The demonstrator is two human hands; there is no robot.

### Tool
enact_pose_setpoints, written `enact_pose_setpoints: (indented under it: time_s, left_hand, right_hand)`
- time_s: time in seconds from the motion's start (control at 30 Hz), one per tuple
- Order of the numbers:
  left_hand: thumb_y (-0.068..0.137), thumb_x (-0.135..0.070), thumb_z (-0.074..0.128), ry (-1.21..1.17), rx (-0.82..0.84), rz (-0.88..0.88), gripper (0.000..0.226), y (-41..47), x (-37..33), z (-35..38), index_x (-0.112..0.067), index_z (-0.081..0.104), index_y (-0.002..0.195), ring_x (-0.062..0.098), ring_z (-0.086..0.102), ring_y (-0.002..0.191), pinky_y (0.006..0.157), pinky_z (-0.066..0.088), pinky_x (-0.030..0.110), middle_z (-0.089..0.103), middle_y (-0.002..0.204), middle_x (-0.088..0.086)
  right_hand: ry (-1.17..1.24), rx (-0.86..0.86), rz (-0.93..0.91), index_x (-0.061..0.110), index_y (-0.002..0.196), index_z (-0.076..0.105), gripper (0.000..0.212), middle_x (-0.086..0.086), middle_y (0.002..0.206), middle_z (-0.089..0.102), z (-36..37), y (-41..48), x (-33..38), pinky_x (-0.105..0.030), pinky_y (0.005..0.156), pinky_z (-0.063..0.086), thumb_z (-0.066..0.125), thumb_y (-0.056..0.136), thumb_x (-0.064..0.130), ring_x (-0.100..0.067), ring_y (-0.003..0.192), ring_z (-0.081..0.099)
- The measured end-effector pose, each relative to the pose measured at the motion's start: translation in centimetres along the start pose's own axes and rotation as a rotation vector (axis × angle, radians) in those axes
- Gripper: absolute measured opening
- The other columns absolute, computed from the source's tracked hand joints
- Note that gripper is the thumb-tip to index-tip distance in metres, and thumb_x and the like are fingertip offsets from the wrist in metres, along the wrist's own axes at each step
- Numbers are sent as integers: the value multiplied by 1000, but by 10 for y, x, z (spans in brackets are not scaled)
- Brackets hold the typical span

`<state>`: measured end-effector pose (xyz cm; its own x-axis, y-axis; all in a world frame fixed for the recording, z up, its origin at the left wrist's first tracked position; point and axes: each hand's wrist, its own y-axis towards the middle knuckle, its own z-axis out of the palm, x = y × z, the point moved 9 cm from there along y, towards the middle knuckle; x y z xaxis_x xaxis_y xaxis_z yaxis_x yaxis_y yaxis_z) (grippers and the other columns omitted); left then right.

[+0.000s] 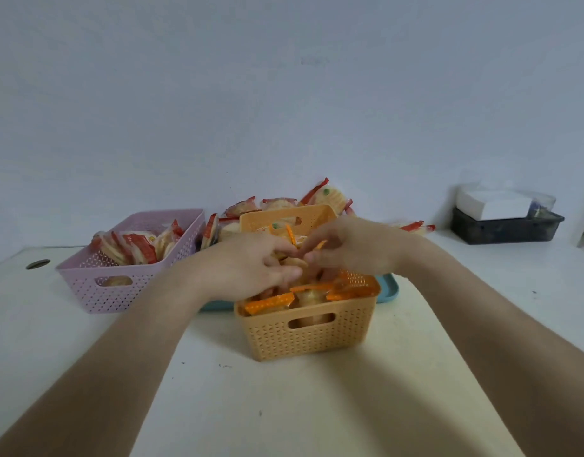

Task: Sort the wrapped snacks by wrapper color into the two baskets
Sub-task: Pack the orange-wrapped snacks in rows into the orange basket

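— Where are the hands?

— I have both over the orange basket (304,334). My left hand (251,263) and right hand (353,249) meet above its middle. The fingers (312,257) are curled, and both hands pinch one orange-wrapped snack (321,245) between them.

— What lies under the fingers?

— More orange packets (271,303), stacked up to the rim just below my fingers. The near rim is on my side of the fingers and the far rim stands just beyond them.

— And the room around?

— Left of the fingers stands the purple basket (129,288) holding red-wrapped snacks (137,247). A strip of bare counter (284,407) separates it from the orange basket. Beyond the fingers a loose red-wrapped pile (323,196) lies against the wall. A teal tray (388,288) shows its corner right of the fingers, behind the orange basket; I cannot tell if they touch. Far right, a dark box (505,227) stands well apart. On my side of the fingers the counter runs bare between my forearms.
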<state>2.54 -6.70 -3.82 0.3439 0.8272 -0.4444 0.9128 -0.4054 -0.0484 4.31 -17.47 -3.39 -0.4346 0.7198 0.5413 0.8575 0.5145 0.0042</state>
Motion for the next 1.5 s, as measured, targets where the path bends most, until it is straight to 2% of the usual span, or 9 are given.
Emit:
enact_pose_setpoints:
  time_s: [0.13,0.4,0.53,0.7,0.87,1.03,1.23,1.37,1.5]
  left_hand:
    - [98,-35,53,52,-147,87,22,8,-6,-4,-29,71,108,0,64,78,78,54,29,69,87,-17]
    - [94,-36,60,87,80,40,18,33,4,25,-29,76,97,7,67,88,87,56,38,73,93,-11]
    - [90,-24,64,100,121,62,16,34,5,37,-36,70,99,-3,63,89,84,53,22,68,92,-18]
    - [83,-21,66,153,-59,53,20,35,9,32,-35,61,96,5,60,76,67,53,27,62,77,-13]
    - [87,-25,65,211,-253,50,46,30,11,24,-36,49,129,10,58,100,85,55,35,59,111,-12]
    - [88,-12,61,271,-400,49,64,23,12,16,-36,40,144,15,34,125,105,40,33,40,136,-10]
    - [88,-13,65,251,-423,34,30,17,10,10,-33,63,111,13,45,110,95,42,30,54,107,-12]
    - [84,-16,68,138,-394,-1,29,17,17,8,-41,58,94,11,55,97,88,51,33,55,102,-11]
    - [86,-12,69,17,-411,0,41,13,19,0,-33,64,121,10,55,101,94,49,37,58,101,-17]
  right_hand:
    - [-363,-247,34,26,99,67,19,11,94,67,-24,4,-13,-27,81,54,60,90,12,-11,91,65]
    - [-859,148,36,30,110,64,27,5,100,63,26,18,-24,-46,96,37,50,93,13,-22,100,51]
    - [-708,133,44,29,111,63,24,5,101,63,26,23,-24,-46,97,37,57,91,17,-20,98,53]
    - [-232,-148,21,20,111,67,33,7,90,60,-24,4,-9,-20,66,45,70,79,21,-11,84,54]
    - [-390,-148,43,19,95,69,17,0,91,67,-31,-13,-5,-37,77,54,61,80,16,-17,87,60]
    - [-663,-35,37,26,98,64,17,5,92,62,2,-10,-2,-45,89,35,52,89,19,-19,92,53]
    - [-642,4,71,36,125,52,36,12,110,59,13,-11,-5,-52,100,24,27,100,47,-19,109,52]
    - [-449,14,-27,29,110,61,38,14,87,58,18,-16,4,-47,97,29,28,102,46,-14,93,53]
    - [-430,-39,-99,33,111,58,24,14,100,62,21,-17,1,-40,95,41,50,94,49,-13,96,57]
